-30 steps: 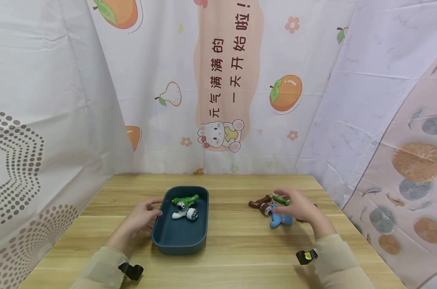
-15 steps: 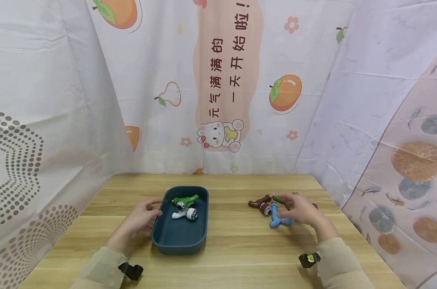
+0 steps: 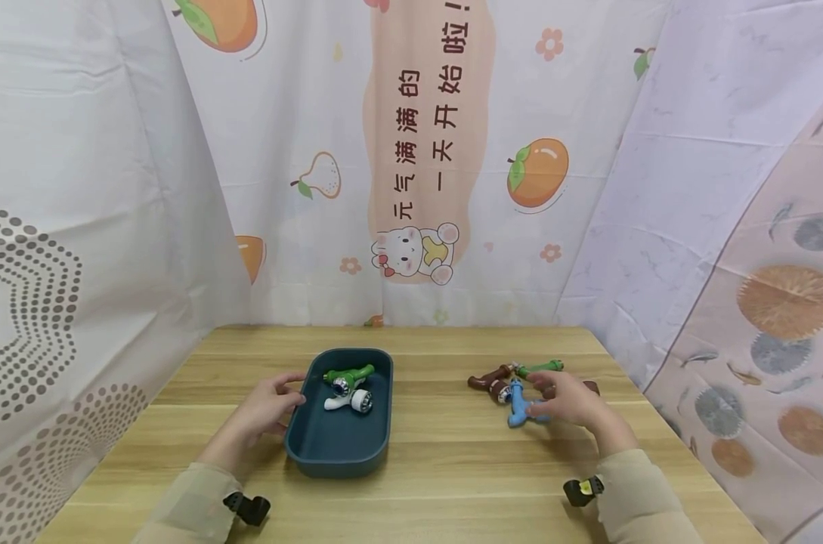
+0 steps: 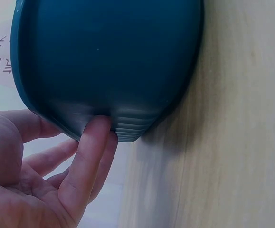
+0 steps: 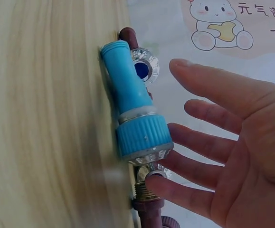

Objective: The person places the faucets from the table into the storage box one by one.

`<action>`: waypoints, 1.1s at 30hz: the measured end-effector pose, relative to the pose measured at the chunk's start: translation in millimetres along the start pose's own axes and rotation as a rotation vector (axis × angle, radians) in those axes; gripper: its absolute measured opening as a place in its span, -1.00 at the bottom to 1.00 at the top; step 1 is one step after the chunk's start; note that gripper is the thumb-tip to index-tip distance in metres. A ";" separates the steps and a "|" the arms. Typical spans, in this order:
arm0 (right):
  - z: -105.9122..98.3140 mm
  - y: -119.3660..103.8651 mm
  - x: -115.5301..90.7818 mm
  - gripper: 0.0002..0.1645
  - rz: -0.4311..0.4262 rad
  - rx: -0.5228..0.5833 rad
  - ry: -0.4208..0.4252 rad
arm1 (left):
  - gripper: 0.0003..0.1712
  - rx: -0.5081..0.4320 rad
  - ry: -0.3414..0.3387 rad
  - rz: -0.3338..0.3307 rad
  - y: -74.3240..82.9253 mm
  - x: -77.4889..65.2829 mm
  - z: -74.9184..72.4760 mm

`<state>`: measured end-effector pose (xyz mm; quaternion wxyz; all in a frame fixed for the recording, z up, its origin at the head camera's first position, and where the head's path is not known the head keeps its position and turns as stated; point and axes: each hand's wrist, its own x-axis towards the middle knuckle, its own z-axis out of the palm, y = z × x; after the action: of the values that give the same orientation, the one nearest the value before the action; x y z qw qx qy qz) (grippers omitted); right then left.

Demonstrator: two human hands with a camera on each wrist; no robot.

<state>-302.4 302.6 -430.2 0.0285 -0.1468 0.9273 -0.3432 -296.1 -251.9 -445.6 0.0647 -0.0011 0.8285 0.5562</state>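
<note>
Where the right hand (image 3: 571, 400) overhangs, the blue pipe (image 3: 518, 409) is partly hidden.

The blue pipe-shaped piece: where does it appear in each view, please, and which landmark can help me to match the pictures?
Head: the blue pipe-shaped piece is right of centre, below mid-height, at the fingers of the right hand.
Left wrist: not in it.
Right wrist: near the middle, left of the hand's fingers.
Shared landmark: dark printed lettering, upper centre in head, upper left edge in left wrist, upper right corner in right wrist.
</note>
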 end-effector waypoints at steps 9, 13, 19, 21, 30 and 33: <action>3.5 7.7 1.7 -0.19 -0.006 -0.019 -0.013 | -0.40 -0.001 0.001 0.000 2.3 -1.1 -0.1; 4.0 8.4 0.3 -0.21 -0.021 -0.021 -0.022 | -0.40 -0.002 0.001 0.002 3.1 -1.3 0.1; 7.3 12.0 1.0 -0.22 -0.035 -0.029 -0.030 | -0.39 -0.008 0.006 -0.002 1.3 -1.2 0.5; 8.5 13.3 2.1 -0.22 -0.022 -0.036 -0.029 | -0.39 -0.009 0.007 -0.002 0.7 -0.8 0.5; 10.8 13.5 2.6 -0.29 0.016 -0.052 -0.023 | -0.40 -0.008 0.007 0.000 -2.0 1.1 -0.1; 11.0 13.1 1.7 -0.32 0.008 -0.057 -0.026 | -0.40 -0.010 0.004 0.002 -2.8 1.4 -0.4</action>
<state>-305.7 304.7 -446.9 0.0379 -0.1481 0.9368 -0.3147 -297.2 -253.2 -448.2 0.0624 -0.0015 0.8259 0.5603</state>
